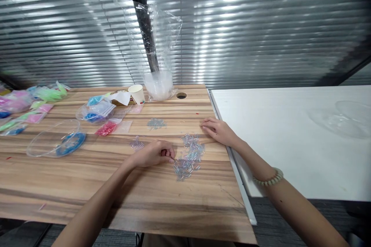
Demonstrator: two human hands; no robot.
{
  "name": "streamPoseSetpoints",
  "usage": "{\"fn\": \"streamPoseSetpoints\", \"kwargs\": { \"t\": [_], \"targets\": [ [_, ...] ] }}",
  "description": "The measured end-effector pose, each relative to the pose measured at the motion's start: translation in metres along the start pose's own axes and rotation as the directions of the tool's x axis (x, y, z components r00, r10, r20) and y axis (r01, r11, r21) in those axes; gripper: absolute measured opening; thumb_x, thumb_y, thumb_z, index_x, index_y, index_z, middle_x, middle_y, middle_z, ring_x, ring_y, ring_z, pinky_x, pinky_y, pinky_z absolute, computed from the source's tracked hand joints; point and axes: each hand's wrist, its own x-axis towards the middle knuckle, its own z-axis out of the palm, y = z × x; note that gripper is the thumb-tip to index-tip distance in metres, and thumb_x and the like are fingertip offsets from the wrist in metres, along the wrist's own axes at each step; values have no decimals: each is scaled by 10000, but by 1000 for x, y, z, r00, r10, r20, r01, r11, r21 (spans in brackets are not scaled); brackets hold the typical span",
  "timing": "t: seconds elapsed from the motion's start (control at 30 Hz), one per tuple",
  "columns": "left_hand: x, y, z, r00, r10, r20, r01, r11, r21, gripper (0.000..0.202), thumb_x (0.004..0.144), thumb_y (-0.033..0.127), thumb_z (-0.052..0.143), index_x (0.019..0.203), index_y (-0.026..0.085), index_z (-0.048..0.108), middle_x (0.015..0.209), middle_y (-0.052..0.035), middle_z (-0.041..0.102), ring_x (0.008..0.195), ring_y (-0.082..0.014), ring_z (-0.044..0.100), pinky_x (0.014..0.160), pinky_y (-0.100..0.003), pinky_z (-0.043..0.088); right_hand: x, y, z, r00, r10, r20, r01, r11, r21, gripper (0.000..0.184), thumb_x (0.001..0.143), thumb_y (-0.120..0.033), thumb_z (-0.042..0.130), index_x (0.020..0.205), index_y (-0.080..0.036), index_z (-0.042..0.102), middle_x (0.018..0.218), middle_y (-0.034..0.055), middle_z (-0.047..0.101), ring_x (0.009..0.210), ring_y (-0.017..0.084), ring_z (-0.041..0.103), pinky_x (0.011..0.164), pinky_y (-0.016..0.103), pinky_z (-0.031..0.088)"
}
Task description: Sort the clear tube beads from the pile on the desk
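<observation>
A loose pile of small, shiny, clear tube beads (189, 156) lies on the wooden table. At its left edge is my left hand (155, 153), fingers curled in and thumb against the index finger; whatever is between the tips is too small to make out. My right hand (218, 130) rests on the wood just beyond the pile's upper right, its fingers loosely stretched and holding nothing visible. Left of my left hand sits a smaller cluster of similar beads (137, 143). Farther back is a flat heap of greyish beads (156, 124).
A red bead bag (106, 128), a clear tub with blue bags (94, 112), and a round clear container with blue contents (70, 144) stand left. Behind are a paper cup (137, 93) and plastic-wrapped bowls (159, 85). A white table (275, 154) adjoins on the right.
</observation>
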Motion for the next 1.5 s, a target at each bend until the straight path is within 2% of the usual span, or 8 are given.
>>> {"fn": "streamPoseSetpoints", "kwargs": {
  "t": [0.27,0.83,1.5],
  "targets": [
    [-1,-2,1,1000,24,-2,-24,1000,4,54,777,170,576,814,142,604,717,4,573,633,-104,485,560,-190,359,-1,-2,-1,1000,11,8,-11,1000,3,251,908,-236,417,1041,-221,629,1080,59,616,981,221,586,837,396,496],
    [-1,13,0,1000,-10,-22,12,995,96,62,797,178,563,760,138,592,651,15,525,578,-97,443,526,-192,310,0,-6,-3,1000,25,3,-25,1000,18,250,903,-242,423,1032,-224,636,1066,63,619,969,227,592,828,406,502],
    [-1,9,0,999,23,-30,-20,994,108,123,826,246,558,760,146,587,672,9,533,595,-103,444,537,-200,304,0,-3,-1,1000,23,-1,-23,1000,1,249,908,-255,421,1034,-228,634,1055,57,621,952,217,597,814,393,510]
  ]
}}
